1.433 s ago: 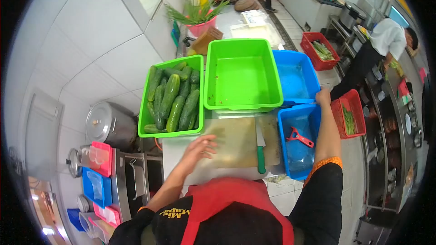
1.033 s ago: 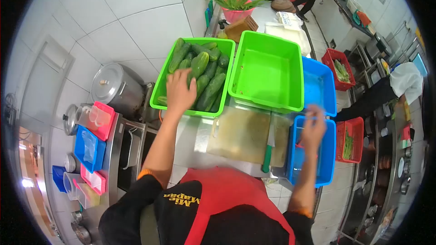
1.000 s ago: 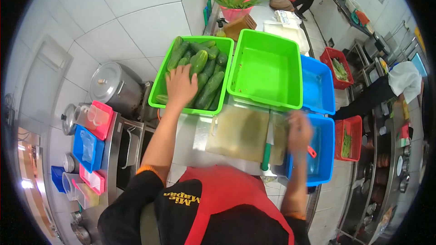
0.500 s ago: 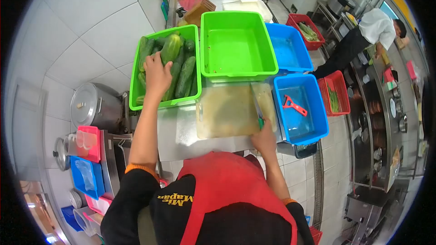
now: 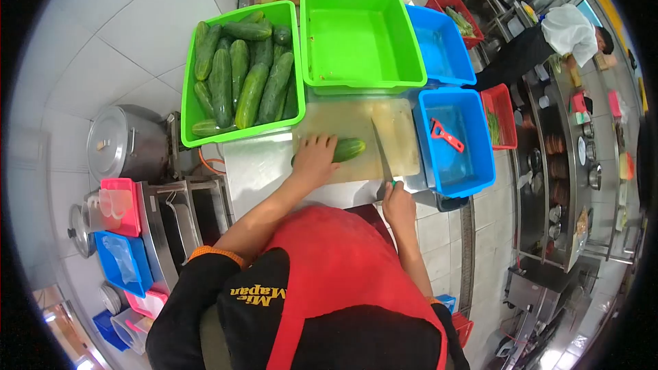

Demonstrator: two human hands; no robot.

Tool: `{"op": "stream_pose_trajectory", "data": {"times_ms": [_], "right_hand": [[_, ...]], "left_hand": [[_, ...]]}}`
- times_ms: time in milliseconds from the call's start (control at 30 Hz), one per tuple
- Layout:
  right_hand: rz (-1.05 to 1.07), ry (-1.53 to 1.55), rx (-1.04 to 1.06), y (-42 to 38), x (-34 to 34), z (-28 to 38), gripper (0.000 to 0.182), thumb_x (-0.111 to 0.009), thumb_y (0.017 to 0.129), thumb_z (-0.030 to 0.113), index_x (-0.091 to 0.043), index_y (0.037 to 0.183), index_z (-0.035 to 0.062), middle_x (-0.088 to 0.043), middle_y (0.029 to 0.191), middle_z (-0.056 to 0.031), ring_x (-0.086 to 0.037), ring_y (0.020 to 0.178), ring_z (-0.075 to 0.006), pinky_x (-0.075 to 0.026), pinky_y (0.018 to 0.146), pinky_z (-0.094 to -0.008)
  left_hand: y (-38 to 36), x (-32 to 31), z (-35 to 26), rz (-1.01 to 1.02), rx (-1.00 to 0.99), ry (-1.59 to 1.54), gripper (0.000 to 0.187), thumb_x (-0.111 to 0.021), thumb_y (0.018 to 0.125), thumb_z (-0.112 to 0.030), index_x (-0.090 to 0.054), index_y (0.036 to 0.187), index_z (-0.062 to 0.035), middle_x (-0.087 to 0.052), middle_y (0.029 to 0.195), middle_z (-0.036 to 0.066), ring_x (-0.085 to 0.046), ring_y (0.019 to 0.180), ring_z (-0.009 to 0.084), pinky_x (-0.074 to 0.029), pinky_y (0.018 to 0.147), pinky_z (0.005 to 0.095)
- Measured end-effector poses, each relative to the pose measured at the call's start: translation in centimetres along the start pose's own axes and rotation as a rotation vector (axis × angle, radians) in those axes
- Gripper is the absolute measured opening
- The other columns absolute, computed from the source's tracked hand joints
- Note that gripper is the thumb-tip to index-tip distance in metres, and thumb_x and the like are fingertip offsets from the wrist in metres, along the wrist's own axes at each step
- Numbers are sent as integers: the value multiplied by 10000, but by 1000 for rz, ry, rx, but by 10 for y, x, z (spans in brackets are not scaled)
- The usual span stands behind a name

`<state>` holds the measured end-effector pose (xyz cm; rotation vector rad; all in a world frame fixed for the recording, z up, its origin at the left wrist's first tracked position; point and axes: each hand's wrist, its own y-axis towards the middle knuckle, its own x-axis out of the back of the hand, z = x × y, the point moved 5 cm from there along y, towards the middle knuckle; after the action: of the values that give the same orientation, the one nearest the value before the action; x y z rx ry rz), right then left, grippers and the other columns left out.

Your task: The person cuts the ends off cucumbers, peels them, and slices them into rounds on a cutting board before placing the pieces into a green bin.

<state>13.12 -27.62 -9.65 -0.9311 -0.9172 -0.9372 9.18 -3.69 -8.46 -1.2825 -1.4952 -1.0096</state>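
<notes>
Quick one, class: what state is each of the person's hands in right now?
Left hand: closed over a cucumber on the cutting board.
Right hand: closed, holding a knife.

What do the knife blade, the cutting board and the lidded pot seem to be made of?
Knife blade: smooth, grey and metallic-looking, probably steel.
Cutting board: pale yellowish and matte, likely plastic, since no wood grain shows.
Lidded pot: silvery metal with a dull sheen, perhaps aluminium, though steel cannot be ruled out.

Lidded pot (image 5: 118, 155), L; blue tray (image 5: 140, 268) w/ clear bag (image 5: 122, 257), also L; red crate (image 5: 506, 114) w/ greens (image 5: 492, 127), R.
</notes>
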Motion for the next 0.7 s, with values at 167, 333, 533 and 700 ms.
{"op": "stream_pose_trajectory", "data": {"times_ms": [167,333,533,700], "right_hand": [[-63,-85,54,-17,1,23,285,-504,1023,273,-497,956,-4,-675,744,-251,-680,689,-441,-549,602,-514],[-34,-117,90,-38,1,44,262,-532,1014,245,-449,943,6,-666,750,-217,-679,627,-412,-556,541,-481],[96,-185,64,-21,7,49,258,-537,1012,251,-441,963,17,-668,749,-201,-698,639,-383,-578,554,-463],[116,-89,98,-14,30,49,244,-529,1014,222,-436,965,2,-657,710,-226,-674,620,-422,-553,545,-497]], "left_hand": [[14,-18,-14,9,-34,-80,640,-755,818,-341,-524,1320,-18,-585,1233,152,-538,1173,346,-403,1010,514],[31,-18,-23,152,-23,29,488,-727,804,-248,-585,1204,-6,-627,1152,157,-569,1102,306,-406,970,454],[46,-31,-16,206,16,64,332,-592,821,-166,-619,1114,-12,-637,1151,164,-578,1094,312,-407,963,460],[51,-25,-16,434,120,1,525,-735,832,-314,-550,1207,4,-588,1263,198,-530,1224,363,-378,1050,521]]}}
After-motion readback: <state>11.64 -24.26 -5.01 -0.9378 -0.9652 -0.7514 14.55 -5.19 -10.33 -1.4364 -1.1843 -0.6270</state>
